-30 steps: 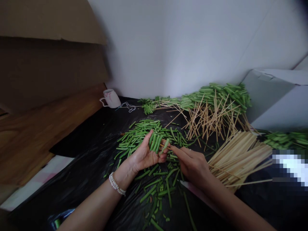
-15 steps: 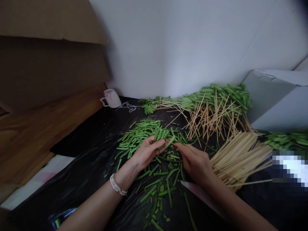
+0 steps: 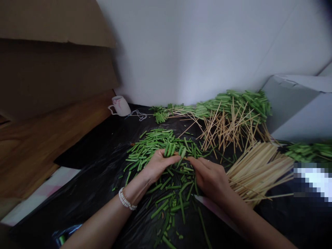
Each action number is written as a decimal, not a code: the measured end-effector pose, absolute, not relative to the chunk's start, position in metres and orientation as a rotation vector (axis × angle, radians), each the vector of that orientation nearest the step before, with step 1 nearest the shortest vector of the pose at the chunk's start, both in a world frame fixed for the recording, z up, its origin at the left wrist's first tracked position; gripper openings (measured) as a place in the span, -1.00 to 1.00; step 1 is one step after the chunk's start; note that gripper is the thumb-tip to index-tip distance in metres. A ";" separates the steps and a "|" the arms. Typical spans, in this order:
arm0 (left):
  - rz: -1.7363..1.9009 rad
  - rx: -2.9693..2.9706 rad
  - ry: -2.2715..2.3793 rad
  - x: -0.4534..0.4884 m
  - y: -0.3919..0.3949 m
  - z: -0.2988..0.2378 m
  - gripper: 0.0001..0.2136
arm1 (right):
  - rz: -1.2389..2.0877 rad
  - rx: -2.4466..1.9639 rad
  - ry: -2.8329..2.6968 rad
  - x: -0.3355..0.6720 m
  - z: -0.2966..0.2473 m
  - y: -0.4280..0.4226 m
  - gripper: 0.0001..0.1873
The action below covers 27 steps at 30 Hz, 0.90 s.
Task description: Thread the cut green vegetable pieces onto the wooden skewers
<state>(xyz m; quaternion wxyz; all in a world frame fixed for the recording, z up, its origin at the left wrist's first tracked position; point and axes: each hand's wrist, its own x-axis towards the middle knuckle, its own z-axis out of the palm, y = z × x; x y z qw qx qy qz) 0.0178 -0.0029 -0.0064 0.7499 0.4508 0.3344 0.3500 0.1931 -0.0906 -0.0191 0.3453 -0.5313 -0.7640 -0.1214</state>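
Observation:
My left hand (image 3: 157, 166), with a beaded bracelet at the wrist, is closed around several short cut green bean pieces (image 3: 169, 150) lined up side by side on a thin wooden skewer (image 3: 185, 158). Its thumb lies across them toward the right. Another green piece (image 3: 182, 153) stands tilted on the skewer between the two hands. My right hand (image 3: 211, 174) pinches the skewer's near end, its fingertips close to that piece. Below and behind both hands spreads a loose heap of cut green bean pieces (image 3: 147, 145).
Loaded skewers (image 3: 241, 103) are piled against the wall, bare ends forward. A bundle of bare skewers (image 3: 259, 169) lies at right. A pale pointed object (image 3: 204, 200) sits under my right forearm. A white mug (image 3: 121, 106) stands back left on black plastic sheeting (image 3: 103, 186).
My left thumb has moved right and straightened along the skewer. The tilted green piece stands more upright and slightly farther left. My right hand has barely shifted.

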 end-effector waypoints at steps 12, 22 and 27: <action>0.860 1.003 0.715 0.018 0.001 -0.002 -0.81 | -0.389 -1.423 -1.945 0.196 -0.017 -0.088 -0.65; 0.806 0.981 0.787 0.017 0.000 -0.005 -0.77 | -0.350 -1.408 -1.956 0.195 -0.017 -0.089 -0.64; 0.854 0.899 0.749 0.017 0.003 0.001 -0.77 | -0.348 -1.459 -1.923 0.197 -0.019 -0.087 -0.65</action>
